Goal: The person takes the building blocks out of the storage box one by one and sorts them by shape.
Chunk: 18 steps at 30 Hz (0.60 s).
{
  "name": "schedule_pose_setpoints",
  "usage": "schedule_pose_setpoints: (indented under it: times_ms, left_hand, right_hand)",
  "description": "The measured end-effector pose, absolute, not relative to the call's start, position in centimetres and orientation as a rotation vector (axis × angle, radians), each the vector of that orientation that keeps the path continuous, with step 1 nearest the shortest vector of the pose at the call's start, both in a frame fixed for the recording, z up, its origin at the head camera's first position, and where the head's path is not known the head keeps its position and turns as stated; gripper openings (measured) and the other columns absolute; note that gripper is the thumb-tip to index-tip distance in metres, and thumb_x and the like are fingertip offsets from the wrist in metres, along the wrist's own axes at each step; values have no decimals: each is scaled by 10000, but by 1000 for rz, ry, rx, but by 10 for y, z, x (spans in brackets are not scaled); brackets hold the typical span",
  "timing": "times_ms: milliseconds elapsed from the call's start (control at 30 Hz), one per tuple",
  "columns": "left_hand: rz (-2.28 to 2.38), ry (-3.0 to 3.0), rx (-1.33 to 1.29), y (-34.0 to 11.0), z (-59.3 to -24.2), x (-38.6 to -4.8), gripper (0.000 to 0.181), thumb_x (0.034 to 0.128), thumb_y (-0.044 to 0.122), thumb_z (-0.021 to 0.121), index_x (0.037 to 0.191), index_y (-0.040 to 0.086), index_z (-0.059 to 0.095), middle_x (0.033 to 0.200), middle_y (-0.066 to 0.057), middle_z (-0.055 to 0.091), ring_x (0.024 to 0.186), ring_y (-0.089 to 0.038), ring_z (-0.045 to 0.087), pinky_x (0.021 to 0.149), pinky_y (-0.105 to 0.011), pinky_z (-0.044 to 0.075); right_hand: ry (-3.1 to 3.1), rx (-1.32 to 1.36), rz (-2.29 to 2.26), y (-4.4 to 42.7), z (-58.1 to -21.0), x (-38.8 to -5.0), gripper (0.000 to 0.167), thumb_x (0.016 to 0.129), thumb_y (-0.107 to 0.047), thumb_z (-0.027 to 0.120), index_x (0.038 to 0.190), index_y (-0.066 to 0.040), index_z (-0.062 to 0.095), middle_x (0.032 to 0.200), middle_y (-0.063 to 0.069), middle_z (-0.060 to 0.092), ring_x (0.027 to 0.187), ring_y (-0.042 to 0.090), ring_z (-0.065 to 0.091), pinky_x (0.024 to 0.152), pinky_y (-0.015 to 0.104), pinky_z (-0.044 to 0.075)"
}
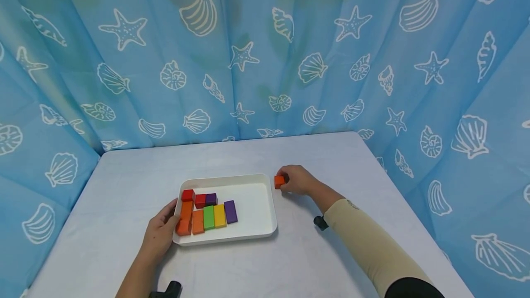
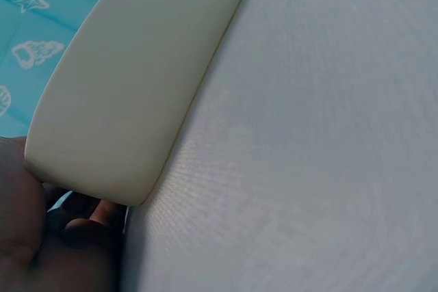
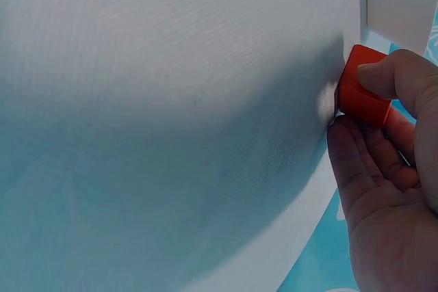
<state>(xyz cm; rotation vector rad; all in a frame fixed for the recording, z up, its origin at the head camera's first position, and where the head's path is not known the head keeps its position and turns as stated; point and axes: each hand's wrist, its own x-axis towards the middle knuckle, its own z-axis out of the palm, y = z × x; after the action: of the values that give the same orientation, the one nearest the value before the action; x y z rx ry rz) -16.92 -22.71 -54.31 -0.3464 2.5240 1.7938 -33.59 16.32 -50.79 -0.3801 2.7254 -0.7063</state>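
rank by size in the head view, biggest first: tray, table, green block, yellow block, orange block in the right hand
1. White-covered table
2. White tray
3. Green block and yellow block: too alike to rank
4. Orange block, partly hidden by the right hand; its visible part looks smallest

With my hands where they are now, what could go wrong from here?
The right hand pinches an orange block beside the tray; moved low toward it, the block might catch the rim. The left hand grips the tray's left end, so a tug could shift the blocks inside.
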Motion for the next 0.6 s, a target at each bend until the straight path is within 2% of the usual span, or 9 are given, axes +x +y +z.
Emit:
schedule_pose_setpoints:
  times_ms: [267,600]
  left_hand:
    - [1817,2479,-345,-228,-543,-170,582,1131,153,468,1684,69,308,1735,-157,275,1609,-342,201,1242,-530,283]
    - [1796,2506,-367,-228,-543,-172,589,1127,158,473,1687,83,307,1731,-155,285,1603,-349,220,1237,-543,291]
  right_hand:
    - [2720,-370,-713,163,-509,-335,339,904,-110,846,1220,-110,724,1065,18,681,980,245,614,935,398,601]
    - [2727,-357,-717,162,-508,-332,364,903,-109,854,1243,-111,725,1076,17,676,998,245,608,948,396,600]
